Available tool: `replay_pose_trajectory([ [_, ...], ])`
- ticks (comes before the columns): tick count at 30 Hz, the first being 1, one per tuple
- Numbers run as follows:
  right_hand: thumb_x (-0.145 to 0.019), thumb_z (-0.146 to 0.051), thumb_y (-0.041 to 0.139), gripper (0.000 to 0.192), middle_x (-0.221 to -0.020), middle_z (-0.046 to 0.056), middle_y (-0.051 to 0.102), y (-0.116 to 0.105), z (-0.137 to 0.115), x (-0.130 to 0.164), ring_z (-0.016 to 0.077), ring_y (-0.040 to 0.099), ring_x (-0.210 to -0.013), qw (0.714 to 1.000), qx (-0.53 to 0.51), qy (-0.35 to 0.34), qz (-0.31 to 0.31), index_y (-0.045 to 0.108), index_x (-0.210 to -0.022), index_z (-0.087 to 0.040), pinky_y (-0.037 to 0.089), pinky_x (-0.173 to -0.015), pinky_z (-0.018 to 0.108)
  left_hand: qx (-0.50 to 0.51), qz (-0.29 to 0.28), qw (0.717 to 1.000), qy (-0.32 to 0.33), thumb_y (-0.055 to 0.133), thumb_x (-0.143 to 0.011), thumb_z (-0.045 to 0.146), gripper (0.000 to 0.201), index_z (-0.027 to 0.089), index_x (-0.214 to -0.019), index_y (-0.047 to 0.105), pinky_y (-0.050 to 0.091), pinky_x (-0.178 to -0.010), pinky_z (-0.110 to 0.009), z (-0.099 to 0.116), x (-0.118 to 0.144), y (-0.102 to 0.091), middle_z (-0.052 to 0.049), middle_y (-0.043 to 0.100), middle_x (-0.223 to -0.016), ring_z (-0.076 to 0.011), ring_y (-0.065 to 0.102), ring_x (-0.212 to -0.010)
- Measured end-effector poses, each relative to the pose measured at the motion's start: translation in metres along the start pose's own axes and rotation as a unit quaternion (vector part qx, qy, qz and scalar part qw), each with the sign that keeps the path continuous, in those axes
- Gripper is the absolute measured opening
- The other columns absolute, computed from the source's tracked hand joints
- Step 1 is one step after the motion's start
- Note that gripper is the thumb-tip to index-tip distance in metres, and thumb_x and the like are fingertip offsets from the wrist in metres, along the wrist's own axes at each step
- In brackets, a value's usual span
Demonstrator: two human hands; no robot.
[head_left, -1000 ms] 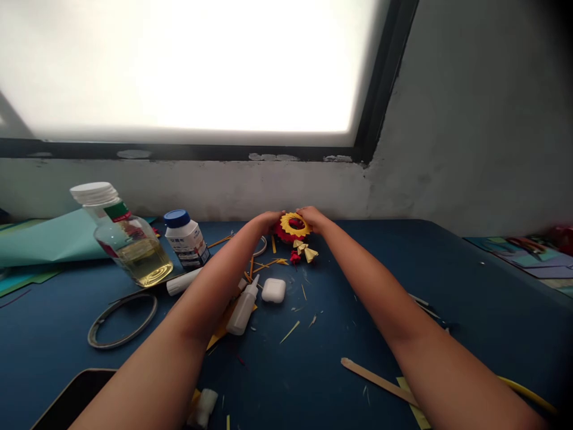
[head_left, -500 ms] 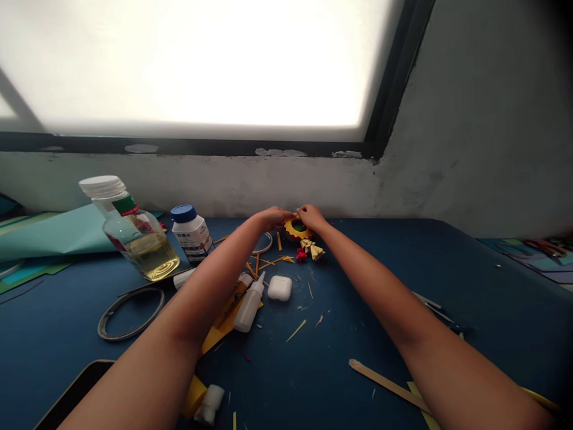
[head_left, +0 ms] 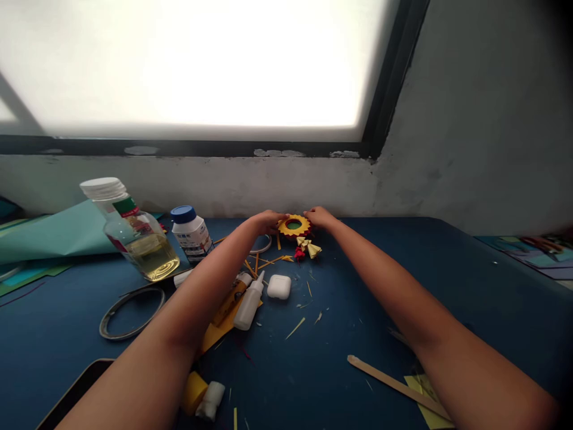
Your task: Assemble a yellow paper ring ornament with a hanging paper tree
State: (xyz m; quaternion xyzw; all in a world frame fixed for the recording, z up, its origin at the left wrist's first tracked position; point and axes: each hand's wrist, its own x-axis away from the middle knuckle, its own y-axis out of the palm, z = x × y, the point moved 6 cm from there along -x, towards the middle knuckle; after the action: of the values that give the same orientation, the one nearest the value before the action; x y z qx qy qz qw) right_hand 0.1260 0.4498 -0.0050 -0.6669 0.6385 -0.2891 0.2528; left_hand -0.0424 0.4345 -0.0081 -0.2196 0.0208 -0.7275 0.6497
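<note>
At the far side of the table, a yellow paper flower [head_left: 304,226] with a toothed edge, a green middle and red beneath lies between my hands. My left hand [head_left: 267,221] has its fingers curled at the flower's left edge. On the opposite edge, the fingertips of my right hand [head_left: 319,217] pinch the rim. Just in front sit small pale-yellow folded paper pieces [head_left: 310,246] and a red one [head_left: 299,254]. The undersides of both hands are hidden.
A white earbud case [head_left: 279,287] and a squeeze bottle [head_left: 249,304] stand nearer me. Left are a tilted bottle of yellowish liquid [head_left: 152,254], a blue-capped white bottle [head_left: 191,234] and a wire coil [head_left: 104,325]. A wooden stick [head_left: 380,376] lies right, among paper scraps.
My hands have moved apart to the flower's two sides. The flower has gone from tilted to lying flatter, with its face now in full view.
</note>
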Motion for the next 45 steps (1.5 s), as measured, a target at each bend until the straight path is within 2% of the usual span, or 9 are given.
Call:
replay_pose_trajectory([
  [6, -0.090, -0.034, 0.054, 0.033, -0.119, 0.009, 0.057, -0.042, -0.005, 0.022, 0.0200, 0.059, -0.100, 0.997, 0.018, -0.037, 0.060, 0.054, -0.118, -0.016, 0.051, -0.084, 0.041, -0.070, 0.092, 0.992, 0.055, 0.055, -0.089, 0.033, 0.029, 0.014, -0.111, 0.057, 0.052, -0.080, -0.038, 0.017, 0.020, -0.010, -0.008, 0.060, -0.110, -0.0187, 0.060, -0.094],
  [11, -0.091, -0.037, 0.052, 0.032, -0.109, 0.008, 0.061, -0.097, -0.023, 0.081, 0.0181, 0.061, -0.093, 0.993, 0.018, -0.083, 0.082, 0.056, -0.113, -0.015, 0.052, -0.081, 0.039, -0.106, 0.122, 0.974, 0.156, 0.060, -0.085, 0.030, 0.016, 0.017, -0.077, 0.062, 0.048, -0.078, -0.032, 0.056, 0.072, -0.014, -0.008, 0.066, -0.091, -0.0192, 0.060, -0.087],
  [16, -0.092, -0.038, 0.045, 0.031, -0.078, 0.005, 0.066, -0.132, -0.040, 0.199, 0.0155, 0.060, -0.072, 0.984, 0.052, -0.152, 0.076, 0.065, -0.075, -0.021, 0.048, -0.074, 0.030, -0.142, 0.079, 0.954, 0.251, 0.054, -0.087, 0.042, 0.035, 0.018, -0.061, 0.053, 0.045, -0.063, -0.029, 0.093, 0.173, -0.001, -0.003, 0.056, -0.063, -0.0122, 0.053, -0.060],
  [20, -0.081, -0.034, 0.062, 0.018, -0.071, 0.004, 0.066, -0.103, -0.014, 0.294, 0.0156, 0.057, -0.064, 0.971, 0.141, -0.191, -0.002, 0.068, -0.074, -0.019, 0.042, -0.066, 0.029, -0.190, 0.043, 0.924, 0.330, 0.047, -0.087, 0.051, 0.050, 0.016, -0.052, 0.051, 0.040, -0.058, -0.026, 0.099, 0.279, 0.014, 0.000, 0.051, -0.054, -0.0079, 0.043, -0.051],
  [24, -0.079, -0.038, 0.063, 0.020, -0.093, 0.009, 0.069, -0.057, 0.031, 0.344, 0.0221, 0.060, -0.078, 0.965, 0.210, -0.155, -0.037, 0.071, -0.086, -0.021, 0.042, -0.068, 0.032, -0.230, -0.002, 0.925, 0.303, 0.047, -0.084, 0.056, 0.051, 0.017, -0.053, 0.058, 0.034, -0.049, -0.024, 0.067, 0.356, 0.028, -0.001, 0.050, -0.049, -0.0075, 0.037, -0.045],
  [28, -0.082, -0.033, 0.056, 0.019, -0.101, 0.011, 0.066, -0.033, 0.049, 0.352, 0.0239, 0.061, -0.084, 0.966, 0.207, -0.152, -0.032, 0.070, -0.086, -0.020, 0.043, -0.071, 0.033, -0.255, -0.057, 0.919, 0.296, 0.041, -0.086, 0.056, 0.049, 0.018, -0.062, 0.061, 0.035, -0.053, -0.026, 0.027, 0.389, 0.037, -0.003, 0.057, -0.060, -0.0106, 0.044, -0.053],
  [38, -0.090, -0.035, 0.042, 0.016, -0.085, 0.004, 0.068, -0.057, 0.027, 0.352, 0.0171, 0.063, -0.077, 0.983, 0.083, -0.160, 0.019, 0.051, -0.093, -0.022, 0.044, -0.067, 0.028, -0.461, -0.056, 0.875, 0.135, 0.049, -0.082, 0.056, 0.038, 0.026, -0.098, 0.066, 0.041, -0.075, -0.033, -0.075, 0.429, -0.003, -0.005, 0.066, -0.105, -0.0261, 0.060, -0.094],
  [41, -0.089, -0.041, 0.044, 0.018, -0.075, 0.002, 0.064, -0.053, 0.016, 0.359, 0.0151, 0.060, -0.068, 0.982, -0.090, -0.166, -0.016, 0.045, -0.090, -0.023, 0.045, -0.064, 0.028, -0.459, -0.033, 0.882, 0.099, 0.056, -0.077, 0.054, 0.046, 0.024, -0.112, 0.060, 0.040, -0.087, -0.036, -0.105, 0.443, -0.012, -0.007, 0.057, -0.123, -0.0292, 0.054, -0.111],
  [45, -0.083, -0.049, 0.053, 0.029, -0.069, -0.001, 0.058, -0.027, 0.000, 0.369, 0.0130, 0.053, -0.061, 0.951, -0.247, -0.155, -0.103, 0.044, -0.089, -0.022, 0.041, -0.055, 0.026, -0.423, -0.051, 0.901, 0.081, 0.057, -0.078, 0.048, 0.036, 0.023, -0.104, 0.060, 0.042, -0.081, -0.032, -0.124, 0.447, -0.011, -0.005, 0.059, -0.112, -0.0233, 0.059, -0.096],
])
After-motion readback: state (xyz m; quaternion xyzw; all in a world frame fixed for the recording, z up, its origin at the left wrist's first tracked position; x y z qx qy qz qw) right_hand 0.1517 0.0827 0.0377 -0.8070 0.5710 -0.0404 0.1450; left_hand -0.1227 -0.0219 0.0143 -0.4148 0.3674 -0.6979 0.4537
